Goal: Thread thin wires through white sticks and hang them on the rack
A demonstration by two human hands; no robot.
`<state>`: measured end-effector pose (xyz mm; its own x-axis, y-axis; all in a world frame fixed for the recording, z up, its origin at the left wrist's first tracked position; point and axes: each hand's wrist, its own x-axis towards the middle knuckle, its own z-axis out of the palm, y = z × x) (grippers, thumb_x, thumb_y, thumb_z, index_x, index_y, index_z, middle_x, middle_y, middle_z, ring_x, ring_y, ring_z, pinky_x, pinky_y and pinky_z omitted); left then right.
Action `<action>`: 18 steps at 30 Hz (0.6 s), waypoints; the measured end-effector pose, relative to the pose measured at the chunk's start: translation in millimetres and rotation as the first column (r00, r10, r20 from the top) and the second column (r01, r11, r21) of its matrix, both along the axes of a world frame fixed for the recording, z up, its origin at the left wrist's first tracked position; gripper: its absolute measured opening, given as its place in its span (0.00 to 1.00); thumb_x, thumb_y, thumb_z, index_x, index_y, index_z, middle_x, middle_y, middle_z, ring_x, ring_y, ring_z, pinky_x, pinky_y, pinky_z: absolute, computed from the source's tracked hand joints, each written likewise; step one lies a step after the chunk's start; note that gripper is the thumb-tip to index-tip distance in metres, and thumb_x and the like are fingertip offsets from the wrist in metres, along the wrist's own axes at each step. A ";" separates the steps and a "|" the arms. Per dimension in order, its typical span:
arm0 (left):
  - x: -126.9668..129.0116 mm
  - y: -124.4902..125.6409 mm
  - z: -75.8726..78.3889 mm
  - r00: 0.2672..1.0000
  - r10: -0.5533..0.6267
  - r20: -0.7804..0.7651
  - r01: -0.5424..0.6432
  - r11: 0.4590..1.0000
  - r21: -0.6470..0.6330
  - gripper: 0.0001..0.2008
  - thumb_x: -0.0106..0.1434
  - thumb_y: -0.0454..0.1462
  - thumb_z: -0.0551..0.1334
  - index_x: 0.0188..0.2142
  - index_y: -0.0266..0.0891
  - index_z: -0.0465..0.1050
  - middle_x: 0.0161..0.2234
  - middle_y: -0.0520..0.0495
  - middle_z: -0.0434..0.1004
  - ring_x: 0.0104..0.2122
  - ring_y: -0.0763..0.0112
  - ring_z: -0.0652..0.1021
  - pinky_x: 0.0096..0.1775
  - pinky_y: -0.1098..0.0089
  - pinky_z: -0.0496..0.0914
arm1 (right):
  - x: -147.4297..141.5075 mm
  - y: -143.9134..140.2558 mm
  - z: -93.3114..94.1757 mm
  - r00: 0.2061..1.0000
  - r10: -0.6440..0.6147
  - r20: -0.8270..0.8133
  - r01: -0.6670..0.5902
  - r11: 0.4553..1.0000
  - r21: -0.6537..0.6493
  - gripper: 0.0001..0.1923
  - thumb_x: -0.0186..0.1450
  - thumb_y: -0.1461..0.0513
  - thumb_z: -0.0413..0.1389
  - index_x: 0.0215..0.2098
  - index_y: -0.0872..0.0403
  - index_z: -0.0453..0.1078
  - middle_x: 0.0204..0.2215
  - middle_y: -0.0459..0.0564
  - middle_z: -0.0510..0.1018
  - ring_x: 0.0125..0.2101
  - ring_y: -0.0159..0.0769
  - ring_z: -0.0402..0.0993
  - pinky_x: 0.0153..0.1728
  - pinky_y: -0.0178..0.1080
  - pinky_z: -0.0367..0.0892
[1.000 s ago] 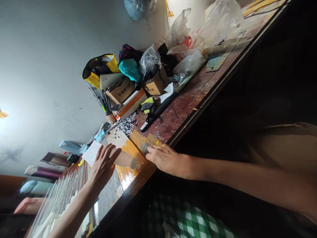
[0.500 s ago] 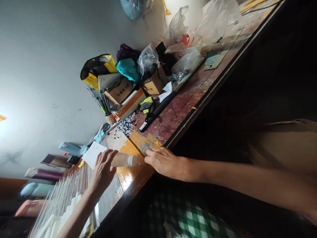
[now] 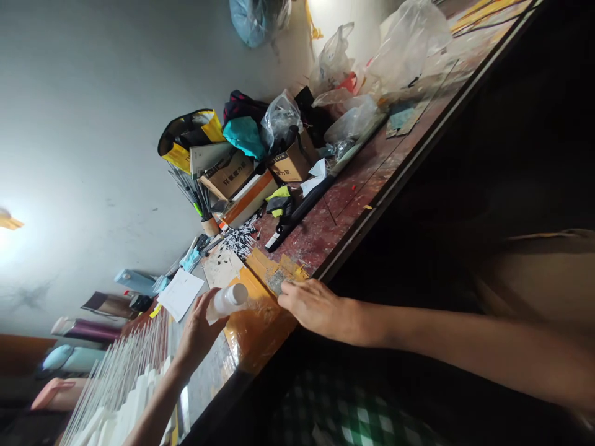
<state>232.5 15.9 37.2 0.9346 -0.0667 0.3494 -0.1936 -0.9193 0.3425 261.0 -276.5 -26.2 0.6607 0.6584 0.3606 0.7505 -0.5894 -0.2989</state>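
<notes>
A translucent whitish bottle with a white cap (image 3: pixel 227 300) is in my left hand (image 3: pixel 203 330), whose fingers are wrapped round it. The bottle is tilted, its cap pointing up and right, above orange tape-covered board (image 3: pixel 253 328). My right hand (image 3: pixel 313 306) rests at the table's front edge with its fingers curled together. Its fingertips touch or hover by a rough grey patch (image 3: pixel 277 280) on the brown tape; what they pinch, if anything, is hidden.
Left of the bottle lies a white paper sheet (image 3: pixel 180 293). Thin white rods (image 3: pixel 123 365) stand at lower left. Behind are scattered black-and-white small sticks (image 3: pixel 239 240), cardboard boxes (image 3: pixel 290 162), a black bar (image 3: pixel 297 214) and plastic bags (image 3: pixel 409 43). The table edge runs diagonally.
My left hand has closed round the bottle and tipped it, so its cap now points more upward. My right hand stays in nearly the same place. The view has shifted slightly.
</notes>
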 end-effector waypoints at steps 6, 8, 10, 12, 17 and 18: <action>25.9 4.0 10.1 0.998 0.055 -0.013 -0.056 0.934 -0.352 0.27 0.56 0.44 0.66 0.53 0.40 0.66 0.47 0.42 0.77 0.47 0.54 0.76 0.49 0.57 0.69 | -0.8 -3.5 14.0 0.998 -0.055 -0.018 0.055 0.998 -0.025 0.13 0.66 0.73 0.47 0.40 0.55 0.70 0.40 0.52 0.74 0.40 0.38 0.74 0.42 0.40 0.63; 44.8 7.8 12.3 0.994 0.105 0.028 -0.081 0.890 -0.450 0.25 0.56 0.44 0.65 0.52 0.39 0.65 0.47 0.42 0.77 0.47 0.56 0.77 0.48 0.60 0.70 | 0.8 -3.4 17.6 0.998 -0.060 -0.023 0.060 0.998 -0.014 0.13 0.66 0.73 0.47 0.39 0.54 0.71 0.39 0.51 0.75 0.39 0.38 0.74 0.40 0.39 0.63; 69.4 15.6 12.0 0.979 0.191 0.071 -0.127 0.843 -0.523 0.25 0.55 0.43 0.66 0.51 0.39 0.65 0.46 0.42 0.77 0.46 0.56 0.77 0.47 0.59 0.70 | 2.7 -3.1 18.8 0.997 -0.067 -0.033 0.067 0.998 -0.004 0.12 0.66 0.72 0.48 0.37 0.54 0.71 0.37 0.51 0.76 0.37 0.38 0.75 0.38 0.39 0.63; 96.2 26.2 10.0 0.956 0.280 0.089 -0.180 0.799 -0.573 0.22 0.55 0.42 0.66 0.48 0.39 0.65 0.44 0.42 0.77 0.44 0.57 0.77 0.45 0.59 0.71 | 5.8 -2.9 17.6 0.997 -0.067 -0.034 0.067 0.998 0.009 0.08 0.66 0.70 0.51 0.36 0.54 0.71 0.37 0.50 0.76 0.36 0.39 0.75 0.35 0.39 0.62; 149.8 49.6 3.7 0.909 0.412 0.059 -0.291 0.732 -0.617 0.16 0.61 0.40 0.64 0.47 0.36 0.67 0.41 0.45 0.74 0.36 0.65 0.77 0.39 0.61 0.73 | 18.5 -1.2 7.9 0.992 -0.110 -0.056 0.112 0.993 0.031 0.06 0.66 0.68 0.52 0.35 0.52 0.69 0.35 0.47 0.77 0.36 0.39 0.76 0.33 0.39 0.62; 157.8 52.8 1.8 0.905 0.423 0.050 -0.306 0.726 -0.616 0.16 0.62 0.41 0.64 0.47 0.35 0.67 0.41 0.45 0.74 0.36 0.65 0.77 0.38 0.62 0.73 | 20.2 -0.2 5.5 0.990 -0.129 -0.062 0.131 0.991 0.027 0.07 0.66 0.69 0.52 0.35 0.52 0.69 0.34 0.46 0.77 0.35 0.39 0.76 0.33 0.39 0.61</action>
<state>390.3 68.6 39.0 0.7622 0.5366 0.3621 0.0044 -0.5637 0.8260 281.2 -276.7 -20.7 0.7610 0.5546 0.3365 0.6482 -0.6709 -0.3601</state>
